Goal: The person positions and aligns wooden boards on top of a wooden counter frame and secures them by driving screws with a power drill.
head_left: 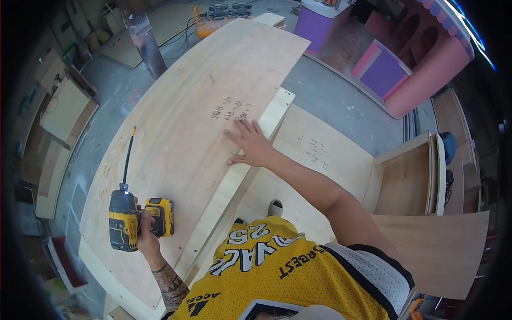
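Left hand point(145, 234): grip wrapped tight around the handle of a yellow-and-black cordless drill point(128, 216), held over the near left part of the plywood sheet point(176, 133).
Drill: upright in the fist, long black bit point(128, 154) pointing away across the sheet, yellow battery block to the right of the fingers.
Right hand point(249, 144): fingers spread, palm pressed flat on the right edge of the plywood sheet, just below some handwritten pencil marks.
Plywood sheet: large, pale, lying slantwise over a narrower board point(234, 186) that shows along its right edge.
Below: concrete floor point(330, 96) with another marked panel point(314, 149) lying on it; one shoe toe point(275, 208) visible.
Surroundings: pink and purple cabinet pieces point(405, 69) top right, open plywood box point(410, 181) at right, wood offcuts point(58, 122) stacked at left.
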The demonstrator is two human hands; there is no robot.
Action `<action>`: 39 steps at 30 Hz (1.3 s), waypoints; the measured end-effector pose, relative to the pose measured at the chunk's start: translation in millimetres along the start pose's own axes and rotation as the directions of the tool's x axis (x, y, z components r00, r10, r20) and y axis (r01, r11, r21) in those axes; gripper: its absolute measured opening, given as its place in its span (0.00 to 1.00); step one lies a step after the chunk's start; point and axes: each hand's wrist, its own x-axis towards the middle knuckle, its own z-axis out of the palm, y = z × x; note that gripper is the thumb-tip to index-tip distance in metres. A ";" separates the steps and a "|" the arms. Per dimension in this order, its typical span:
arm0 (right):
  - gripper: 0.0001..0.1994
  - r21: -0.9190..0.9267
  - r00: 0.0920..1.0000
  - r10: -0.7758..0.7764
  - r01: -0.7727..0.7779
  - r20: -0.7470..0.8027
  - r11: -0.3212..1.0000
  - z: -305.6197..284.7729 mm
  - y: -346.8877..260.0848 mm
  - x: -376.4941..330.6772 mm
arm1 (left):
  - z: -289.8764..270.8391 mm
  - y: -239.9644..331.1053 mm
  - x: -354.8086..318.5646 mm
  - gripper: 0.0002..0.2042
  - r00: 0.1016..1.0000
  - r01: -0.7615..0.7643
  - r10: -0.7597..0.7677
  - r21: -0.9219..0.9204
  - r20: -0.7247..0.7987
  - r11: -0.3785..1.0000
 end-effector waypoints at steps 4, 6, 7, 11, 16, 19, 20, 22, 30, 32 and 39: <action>0.54 -0.042 1.000 0.028 -0.028 -0.001 0.999 8.0 -7.1 3.9 | -10.4 -15.0 15.8 0.21 0.999 0.009 -0.009 -0.006 0.043 1.000; 0.54 -0.005 0.999 0.023 -0.024 -0.042 1.000 21.7 -5.0 6.3 | -54.0 -87.6 34.5 0.12 0.984 0.160 -0.163 -0.047 -0.069 0.986; 0.55 0.018 0.997 0.040 -0.039 -0.063 0.999 24.9 5.0 -0.6 | -17.6 -49.3 36.1 0.07 0.960 0.226 -0.256 -0.226 -0.115 0.948; 0.55 0.073 0.994 0.060 -0.053 -0.092 0.996 28.9 -15.0 5.7 | -56.7 -16.0 35.9 0.11 0.977 0.210 -0.212 -0.060 -0.023 0.976; 0.54 0.154 0.992 0.105 -0.093 -0.069 0.984 33.7 -15.5 -6.3 | -47.5 3.6 27.9 0.23 0.994 0.095 -0.092 -0.059 0.051 0.994; 0.48 0.151 0.980 0.200 -0.198 0.003 0.969 21.4 -35.7 -6.4 | -60.0 -9.7 46.1 0.18 0.988 0.099 -0.091 -0.054 0.123 0.994; 0.48 0.152 0.977 0.214 -0.212 0.003 0.965 19.8 -36.0 -15.5 | -55.9 -12.6 47.1 0.18 0.987 0.098 -0.092 -0.047 0.131 0.994; 0.39 0.552 0.951 0.301 -0.216 -0.068 0.805 11.8 -40.9 -43.6 | -43.4 -16.6 42.6 0.17 0.987 0.090 -0.085 -0.033 0.134 0.995; 0.21 0.517 0.618 0.700 -0.493 -0.358 0.700 -1.0 6.1 -300.0 | 12.9 -6.5 8.6 0.16 0.981 0.049 -0.047 -0.005 0.188 0.999; 0.19 0.523 0.485 0.813 -0.625 -0.322 0.580 -2.4 15.5 -379.2 | 37.3 -0.5 -8.7 0.16 0.976 0.031 -0.030 -0.001 0.215 1.000; 0.18 0.506 -0.002 0.826 -0.791 -0.564 0.343 -53.0 44.5 -646.4 | 148.3 32.0 -106.5 0.15 0.933 -0.060 0.044 0.033 0.358 0.998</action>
